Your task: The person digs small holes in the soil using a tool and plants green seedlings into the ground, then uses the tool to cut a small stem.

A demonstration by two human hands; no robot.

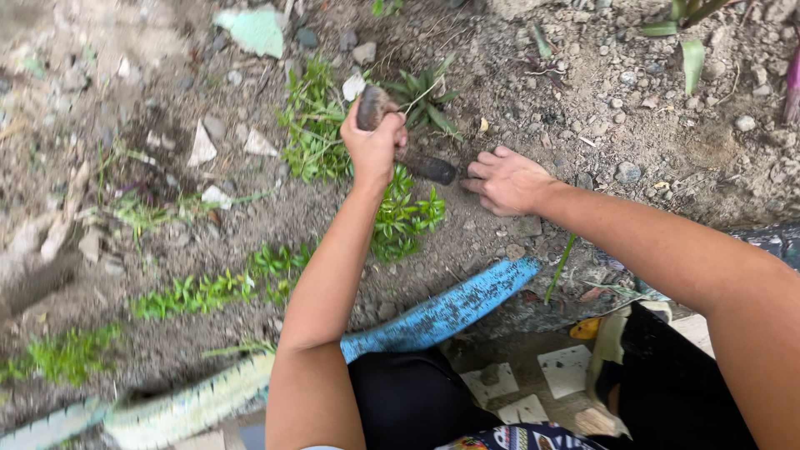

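Observation:
My left hand (372, 148) is closed around the brown wooden handle (372, 105) of a small digging tool. Its dark blade end (431, 170) points down to the right and touches the soil. Just right of that blade, my right hand (505, 179) rests knuckles up on the dirt with curled fingers and holds nothing that I can see. A low green weed clump (403, 218) grows directly under my left wrist. Taller grassy weeds (315, 125) stand just beyond and left of the left hand.
The ground is bare stony soil (633, 125) with pebbles and white shards (202, 150). A curved blue painted edging (454, 307) runs along the bed's near side, turning pale to the left. More small weeds (196, 293) line it. My knees in dark clothing sit over cracked paving (567, 369).

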